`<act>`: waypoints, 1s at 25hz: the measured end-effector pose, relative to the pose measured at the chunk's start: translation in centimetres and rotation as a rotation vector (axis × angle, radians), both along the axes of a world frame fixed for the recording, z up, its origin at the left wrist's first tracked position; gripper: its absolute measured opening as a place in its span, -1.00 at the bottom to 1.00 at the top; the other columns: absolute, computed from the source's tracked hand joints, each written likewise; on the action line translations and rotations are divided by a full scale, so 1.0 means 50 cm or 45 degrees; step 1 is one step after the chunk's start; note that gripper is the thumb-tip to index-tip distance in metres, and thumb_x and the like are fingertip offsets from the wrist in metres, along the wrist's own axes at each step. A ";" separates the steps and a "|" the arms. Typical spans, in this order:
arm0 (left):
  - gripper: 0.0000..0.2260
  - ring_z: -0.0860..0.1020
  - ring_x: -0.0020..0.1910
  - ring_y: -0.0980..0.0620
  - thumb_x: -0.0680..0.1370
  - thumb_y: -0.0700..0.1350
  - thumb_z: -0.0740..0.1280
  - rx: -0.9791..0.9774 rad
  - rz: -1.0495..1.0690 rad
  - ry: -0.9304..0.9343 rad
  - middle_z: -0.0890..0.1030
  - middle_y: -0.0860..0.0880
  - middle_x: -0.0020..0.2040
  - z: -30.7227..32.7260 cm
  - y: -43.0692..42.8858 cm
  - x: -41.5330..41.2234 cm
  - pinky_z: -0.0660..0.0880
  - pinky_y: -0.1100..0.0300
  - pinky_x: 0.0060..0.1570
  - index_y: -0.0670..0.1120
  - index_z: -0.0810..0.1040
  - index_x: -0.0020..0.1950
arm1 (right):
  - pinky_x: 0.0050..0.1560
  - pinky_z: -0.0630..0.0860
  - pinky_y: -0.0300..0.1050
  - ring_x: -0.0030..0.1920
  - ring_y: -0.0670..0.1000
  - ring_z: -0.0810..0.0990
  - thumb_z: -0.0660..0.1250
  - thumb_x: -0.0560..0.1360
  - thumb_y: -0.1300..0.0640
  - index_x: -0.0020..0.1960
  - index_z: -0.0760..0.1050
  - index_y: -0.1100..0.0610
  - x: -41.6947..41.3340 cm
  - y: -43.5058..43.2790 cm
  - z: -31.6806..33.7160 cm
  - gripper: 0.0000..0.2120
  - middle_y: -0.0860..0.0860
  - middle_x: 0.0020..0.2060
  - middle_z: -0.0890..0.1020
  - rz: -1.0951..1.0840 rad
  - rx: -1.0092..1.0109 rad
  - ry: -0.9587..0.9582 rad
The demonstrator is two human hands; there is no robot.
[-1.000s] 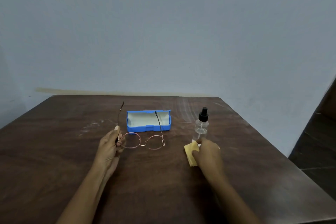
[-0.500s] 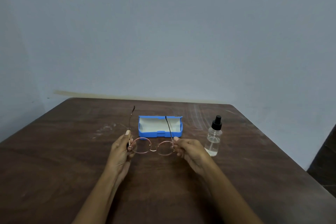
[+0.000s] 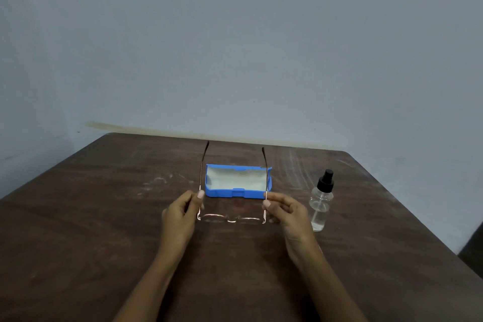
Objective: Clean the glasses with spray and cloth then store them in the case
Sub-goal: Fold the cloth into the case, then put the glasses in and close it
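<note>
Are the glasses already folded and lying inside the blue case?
No: the glasses are held in front of the open case, temples unfolded, by the left hand and right hand.

Thin-rimmed glasses held unfolded before open blue case; clear spray bottle upright.

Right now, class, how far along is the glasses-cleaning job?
Done: the blue case lies open on the table; whether the lenses were cleaned cannot be seen. In hand: the left hand and right hand hold the glasses by their unfolded temples, near the spray bottle. Left: fold the temples, lay the glasses in the case, close it. No cloth shows.
</note>
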State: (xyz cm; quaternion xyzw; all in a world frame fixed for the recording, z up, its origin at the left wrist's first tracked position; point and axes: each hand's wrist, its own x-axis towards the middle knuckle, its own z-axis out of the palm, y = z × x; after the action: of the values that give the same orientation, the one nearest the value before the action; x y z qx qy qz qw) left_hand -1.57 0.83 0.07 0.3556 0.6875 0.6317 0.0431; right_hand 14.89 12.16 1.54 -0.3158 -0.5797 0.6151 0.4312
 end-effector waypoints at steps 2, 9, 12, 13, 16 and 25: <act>-0.71 0.39 -0.48 0.19 0.51 -0.08 0.29 -0.029 0.006 0.076 0.42 0.03 -0.54 0.000 -0.001 0.001 0.29 0.42 -0.42 -0.13 0.43 -0.40 | -0.43 0.42 -0.40 -0.45 -0.23 0.50 0.35 0.42 0.35 -0.05 0.58 0.18 0.002 0.000 -0.002 -0.85 0.02 -0.35 0.60 -0.057 0.097 -0.019; -0.79 0.47 -0.38 0.08 0.52 -0.11 0.28 -0.094 0.034 0.316 0.50 -0.02 -0.41 0.006 -0.005 0.004 0.33 0.38 -0.37 -0.15 0.45 -0.30 | -0.36 0.45 -0.37 -0.35 -0.20 0.54 0.38 0.42 0.29 -0.13 0.60 -0.09 0.010 -0.003 -0.004 -0.74 -0.09 -0.30 0.65 -0.087 0.295 -0.067; -0.78 0.46 -0.26 -0.03 0.52 -0.13 0.28 -0.056 0.067 0.378 0.51 -0.07 -0.40 0.006 -0.005 0.003 0.32 0.35 -0.36 -0.19 0.46 -0.30 | -0.20 0.50 -0.36 -0.24 -0.21 0.58 0.38 0.41 0.30 -0.16 0.59 -0.14 0.005 -0.008 -0.005 -0.69 -0.03 -0.18 0.65 -0.071 0.425 -0.124; -0.79 0.46 -0.21 -0.03 0.52 -0.14 0.29 -0.042 0.076 0.382 0.51 -0.07 -0.40 0.007 -0.006 0.004 0.32 0.35 -0.35 -0.19 0.47 -0.29 | -0.15 0.52 -0.32 -0.21 -0.20 0.58 0.39 0.41 0.31 -0.16 0.58 -0.15 0.004 -0.008 -0.006 -0.68 -0.03 -0.18 0.64 -0.068 0.456 -0.139; -0.83 0.47 -0.20 0.00 0.50 -0.15 0.32 -0.001 0.076 0.363 0.53 -0.05 -0.38 0.009 -0.005 0.004 0.33 0.35 -0.33 -0.16 0.51 -0.28 | -0.16 0.51 -0.34 -0.20 -0.20 0.58 0.39 0.41 0.31 -0.13 0.60 -0.11 0.005 -0.008 -0.007 -0.70 -0.04 -0.20 0.63 -0.051 0.503 -0.168; -0.85 0.48 -0.30 0.11 0.48 -0.21 0.33 0.018 0.016 0.331 0.51 0.01 -0.31 0.004 0.004 -0.002 0.39 0.24 -0.39 -0.03 0.51 -0.29 | -0.18 0.45 -0.41 -0.09 -0.12 0.57 0.39 0.40 0.31 -0.04 0.64 0.02 -0.001 -0.006 -0.015 -0.76 -0.04 -0.16 0.63 -0.008 0.703 -0.341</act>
State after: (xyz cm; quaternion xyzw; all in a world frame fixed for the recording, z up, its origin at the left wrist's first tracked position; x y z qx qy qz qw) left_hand -1.66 1.02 0.26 0.4304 0.6850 0.5855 -0.0528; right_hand 14.86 11.86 0.80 -0.2666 -0.7757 0.3858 0.4223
